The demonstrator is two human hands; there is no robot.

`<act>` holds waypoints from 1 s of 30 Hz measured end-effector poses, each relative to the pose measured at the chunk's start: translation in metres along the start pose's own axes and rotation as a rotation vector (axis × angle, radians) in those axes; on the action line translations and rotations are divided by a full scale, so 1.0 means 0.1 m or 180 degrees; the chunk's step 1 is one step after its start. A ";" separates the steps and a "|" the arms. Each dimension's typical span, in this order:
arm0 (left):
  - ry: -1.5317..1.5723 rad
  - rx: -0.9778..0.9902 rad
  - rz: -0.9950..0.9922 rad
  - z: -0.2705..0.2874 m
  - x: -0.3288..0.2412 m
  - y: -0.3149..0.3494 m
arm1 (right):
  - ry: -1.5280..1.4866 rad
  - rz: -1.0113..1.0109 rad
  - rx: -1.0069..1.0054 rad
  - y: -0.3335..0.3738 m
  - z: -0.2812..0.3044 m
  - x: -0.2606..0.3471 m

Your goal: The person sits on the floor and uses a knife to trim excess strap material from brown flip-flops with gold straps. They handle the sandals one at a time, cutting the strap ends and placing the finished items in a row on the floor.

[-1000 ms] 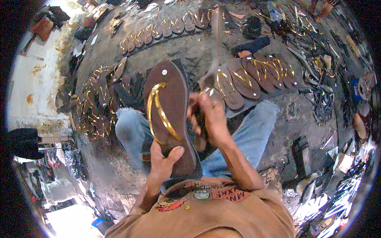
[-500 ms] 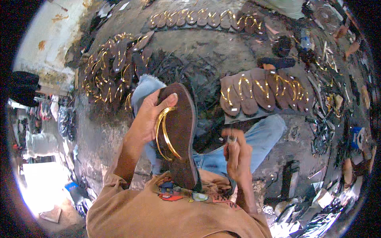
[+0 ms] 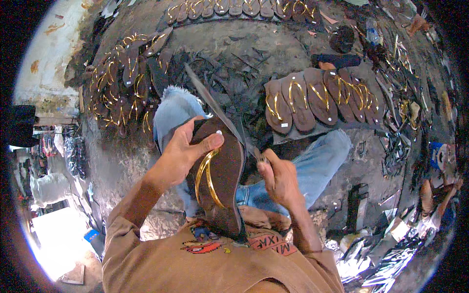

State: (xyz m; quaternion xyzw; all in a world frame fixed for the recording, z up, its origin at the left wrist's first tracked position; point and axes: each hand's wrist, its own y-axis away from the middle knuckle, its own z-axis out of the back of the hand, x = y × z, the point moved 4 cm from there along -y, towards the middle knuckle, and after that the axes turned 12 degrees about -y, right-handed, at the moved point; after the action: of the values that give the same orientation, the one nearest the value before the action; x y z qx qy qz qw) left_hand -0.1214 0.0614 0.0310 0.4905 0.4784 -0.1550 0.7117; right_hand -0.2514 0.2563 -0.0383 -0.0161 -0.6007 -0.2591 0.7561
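Observation:
A dark brown sandal (image 3: 225, 168) with gold straps is gripped in my left hand (image 3: 181, 155). My left thumb presses on its sole near the upper end, while the fingers go behind it and are partly hidden. The sandal's lower end rests close against my brown shirt. My right hand (image 3: 282, 178) is closed round the handle of a long knife (image 3: 213, 103). The grey blade slants up and to the left, crossing by the upper right edge of the sole. Whether the blade touches that edge I cannot tell.
Dark scraps (image 3: 222, 78) litter the floor between my jeans-clad legs and beyond. Finished-looking sandals stand in a row (image 3: 234, 9) at the back, a group (image 3: 303, 100) at right and a pile (image 3: 124, 88) at left. A dark upright block (image 3: 357, 207) sits at lower right.
My right hand has moved left and up to the sandal, and the knife blade now shows clearly along its edge. The left hand still holds the sandal, slightly lower.

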 end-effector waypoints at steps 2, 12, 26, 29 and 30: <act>-0.0182 -0.0056 -0.0047 -0.01 -0.07 0.00 | 0.0233 0.0076 0.0227 -0.27 0.12 0.22; 0.0327 -0.0589 -0.0590 0.01 -0.33 -0.03 | -0.1313 0.0662 0.0019 -1.16 0.44 0.21; 0.2819 -0.0106 -0.0514 -0.76 -0.11 -0.26 | -0.0754 0.0289 -0.1212 0.93 0.06 -0.38; 0.2823 -0.0377 -0.0339 -0.85 0.00 -0.23 | -0.0496 0.0095 -0.1115 1.24 -0.06 -0.46; 0.2871 -0.0400 -0.0249 -0.86 0.04 -0.20 | -0.0461 0.0069 -0.1104 1.31 -0.08 -0.47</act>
State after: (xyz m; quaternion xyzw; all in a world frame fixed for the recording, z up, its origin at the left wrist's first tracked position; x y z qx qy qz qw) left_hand -0.1782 0.1258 0.0113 0.4464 0.7671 0.0767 0.4542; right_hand -0.1972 0.3841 -0.0457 -0.1713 -0.5997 -0.3488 0.6995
